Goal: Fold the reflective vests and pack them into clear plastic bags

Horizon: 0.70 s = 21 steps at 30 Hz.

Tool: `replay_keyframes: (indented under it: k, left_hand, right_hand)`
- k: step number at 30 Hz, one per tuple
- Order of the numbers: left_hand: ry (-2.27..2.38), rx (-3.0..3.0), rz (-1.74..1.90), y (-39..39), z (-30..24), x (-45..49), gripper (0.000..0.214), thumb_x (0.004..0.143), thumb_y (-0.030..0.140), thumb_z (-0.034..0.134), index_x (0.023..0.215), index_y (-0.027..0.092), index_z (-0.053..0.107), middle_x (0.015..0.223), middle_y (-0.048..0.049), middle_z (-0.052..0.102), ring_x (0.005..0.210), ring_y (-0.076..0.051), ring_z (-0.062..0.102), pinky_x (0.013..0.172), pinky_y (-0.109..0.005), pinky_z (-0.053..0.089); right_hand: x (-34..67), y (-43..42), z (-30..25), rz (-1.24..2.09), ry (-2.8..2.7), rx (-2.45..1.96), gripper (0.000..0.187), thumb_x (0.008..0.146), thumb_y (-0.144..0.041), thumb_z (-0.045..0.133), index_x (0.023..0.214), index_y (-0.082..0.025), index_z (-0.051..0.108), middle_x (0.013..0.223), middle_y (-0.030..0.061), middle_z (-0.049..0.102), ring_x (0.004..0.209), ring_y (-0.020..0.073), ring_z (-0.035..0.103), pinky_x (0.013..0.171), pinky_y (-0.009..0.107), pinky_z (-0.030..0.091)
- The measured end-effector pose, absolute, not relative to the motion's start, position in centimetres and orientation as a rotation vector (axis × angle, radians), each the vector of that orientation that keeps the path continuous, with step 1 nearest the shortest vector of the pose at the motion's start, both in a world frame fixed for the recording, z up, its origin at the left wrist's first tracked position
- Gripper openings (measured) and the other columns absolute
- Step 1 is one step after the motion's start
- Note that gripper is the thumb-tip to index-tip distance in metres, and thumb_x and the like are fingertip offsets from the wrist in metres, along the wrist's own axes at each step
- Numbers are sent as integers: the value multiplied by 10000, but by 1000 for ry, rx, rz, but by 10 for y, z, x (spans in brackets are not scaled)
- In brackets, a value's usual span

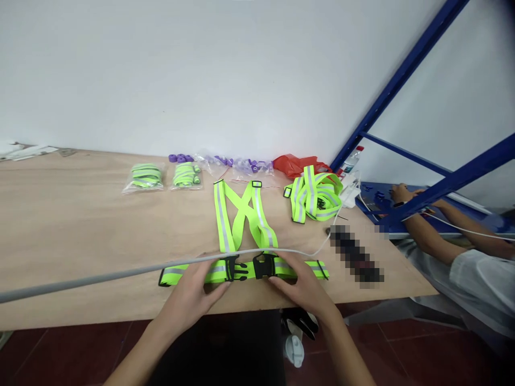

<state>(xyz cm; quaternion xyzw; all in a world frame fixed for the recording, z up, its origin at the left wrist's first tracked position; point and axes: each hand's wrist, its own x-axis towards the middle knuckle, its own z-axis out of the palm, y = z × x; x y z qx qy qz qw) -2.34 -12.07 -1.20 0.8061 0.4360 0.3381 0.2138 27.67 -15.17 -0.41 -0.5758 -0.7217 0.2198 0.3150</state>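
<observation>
A neon-yellow reflective harness [241, 206] with grey stripes lies on the table, its shoulder straps crossing in an X. Along the front edge runs its waist belt [175, 275]. My left hand [195, 287] grips the belt beside the pronged buckle half [231, 268], thumb below and fingers above. On the other side my right hand [301, 284] grips the belt at the socket buckle half [264, 266]. The two black halves face each other, apart, with the prongs showing in the gap. Parts of the fingertips are hidden behind the belt and cable.
A grey cable [132, 272] crosses in front of the harness. Behind lie bagged straps [146, 176], purple rolls [181, 158] and a red bag [300, 164]. More reflective straps [316, 195] are heaped at right, near a blue frame [402, 80]. Another person's arms [426, 230] work beyond it.
</observation>
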Motion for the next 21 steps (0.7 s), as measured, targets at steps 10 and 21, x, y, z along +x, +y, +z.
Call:
replay_keyframes:
  k: [10,21]
  left_hand:
    - [1197,2198,879,-121,-2,-22,413,958,340,620,1359,273,549,1306,-84,685,1195,-287,665,993,-424,556]
    - [1166,2208,653,-117,-6,-45,453,983,341,581,1431,308,531,1314,-72,694,1126,-279,696,911,-395,586]
  right_hand:
    - [265,-153,-10,584,-1906,-1473,552,912,-340,690,1445,-320,548,1405,78,632,1300,287,595,1100,464,500]
    - [280,-151,-17,502,-2045,-1558,561,904,-327,684,1448,-318,546,1387,79,649,1287,301,594,1095,509,490]
